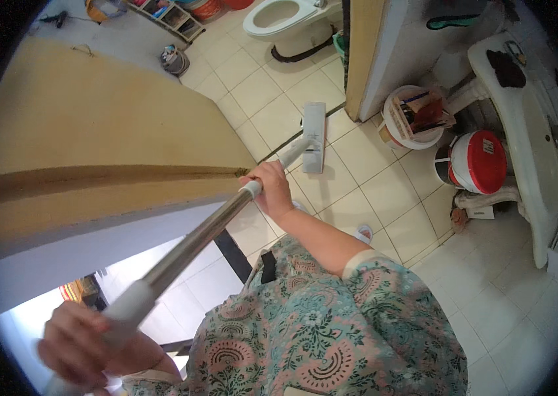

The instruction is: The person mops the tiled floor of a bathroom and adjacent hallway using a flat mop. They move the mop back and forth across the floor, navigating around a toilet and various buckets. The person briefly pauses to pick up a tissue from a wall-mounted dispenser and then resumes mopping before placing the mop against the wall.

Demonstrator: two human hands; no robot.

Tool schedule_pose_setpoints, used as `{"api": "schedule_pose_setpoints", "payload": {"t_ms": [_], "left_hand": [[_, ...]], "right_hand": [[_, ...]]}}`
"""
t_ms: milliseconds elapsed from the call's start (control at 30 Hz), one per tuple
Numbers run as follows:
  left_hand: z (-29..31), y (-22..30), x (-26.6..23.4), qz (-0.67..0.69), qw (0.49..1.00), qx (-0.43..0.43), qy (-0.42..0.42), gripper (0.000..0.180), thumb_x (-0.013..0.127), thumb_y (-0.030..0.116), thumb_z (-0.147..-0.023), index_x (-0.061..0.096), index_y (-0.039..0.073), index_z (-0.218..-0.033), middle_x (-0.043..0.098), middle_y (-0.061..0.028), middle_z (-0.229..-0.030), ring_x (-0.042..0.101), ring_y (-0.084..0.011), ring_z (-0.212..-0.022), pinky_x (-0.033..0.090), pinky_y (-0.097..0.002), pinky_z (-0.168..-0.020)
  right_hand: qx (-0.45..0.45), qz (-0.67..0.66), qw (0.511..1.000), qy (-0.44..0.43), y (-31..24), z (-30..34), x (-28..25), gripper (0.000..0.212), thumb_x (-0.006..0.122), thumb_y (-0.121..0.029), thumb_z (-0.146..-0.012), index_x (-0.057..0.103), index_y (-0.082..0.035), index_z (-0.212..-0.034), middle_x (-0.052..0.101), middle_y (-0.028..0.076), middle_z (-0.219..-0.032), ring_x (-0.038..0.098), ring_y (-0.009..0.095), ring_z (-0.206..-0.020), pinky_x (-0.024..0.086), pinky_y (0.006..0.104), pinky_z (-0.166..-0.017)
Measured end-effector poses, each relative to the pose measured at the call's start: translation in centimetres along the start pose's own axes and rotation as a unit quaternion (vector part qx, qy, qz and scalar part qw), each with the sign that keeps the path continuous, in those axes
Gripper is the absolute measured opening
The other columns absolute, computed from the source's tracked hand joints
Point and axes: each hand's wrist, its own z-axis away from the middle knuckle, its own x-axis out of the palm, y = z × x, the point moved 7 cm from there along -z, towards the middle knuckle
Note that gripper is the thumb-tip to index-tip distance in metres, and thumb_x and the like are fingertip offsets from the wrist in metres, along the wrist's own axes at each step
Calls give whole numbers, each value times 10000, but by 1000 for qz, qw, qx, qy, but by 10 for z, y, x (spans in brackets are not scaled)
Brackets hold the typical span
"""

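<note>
A flat mop with a silver pole (196, 241) and white-grey plastic sleeves runs diagonally from the lower left toward the middle. My left hand (91, 343) is wrapped round the thick grey grip at its upper end, slightly blurred. Farther down, my right hand (269, 187) closes round the pole just past a white collar. The rectangular pale grey mop head (314, 137) rests on the cream floor tiles (374, 195), beside the dark threshold strip of a doorway. What lies under the mop head is hidden.
Left stands a tan door (107, 112). Beyond the threshold are a toilet (285, 20), a small grey bucket (174, 61) and a rack (170, 16). To the right, a filled white bucket (394, 125) and a red-lidded bucket (488, 162) sit by a washbasin (536, 152).
</note>
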Motion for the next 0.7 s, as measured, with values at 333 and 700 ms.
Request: {"api": "schedule_pose_setpoints", "payload": {"t_ms": [333, 700], "left_hand": [[25, -6, -4, 220, 929, 34, 294, 163, 602, 114, -680, 445, 143, -648, 504, 32, -455, 481, -45, -370, 500, -209, -487], [-1, -30, -24, 276, 960, 8, -56, 140, 715, 31, -670, 585, 54, -716, 606, -70, -600, 611, -134, -512, 540, -264, -596]], "right_hand": [[136, 51, 980, -138, -11, 84, -18, 143, 699, -153, -692, 589, -112, -774, 496, 46, -746, 476, 254, -801, 308, 381, -799], [158, -45, 985, -47, 14, 60, 36, 139, 658, -49, -645, 618, -141, -741, 504, 37, -812, 471, 252, -874, 277, 420, -873]]}}
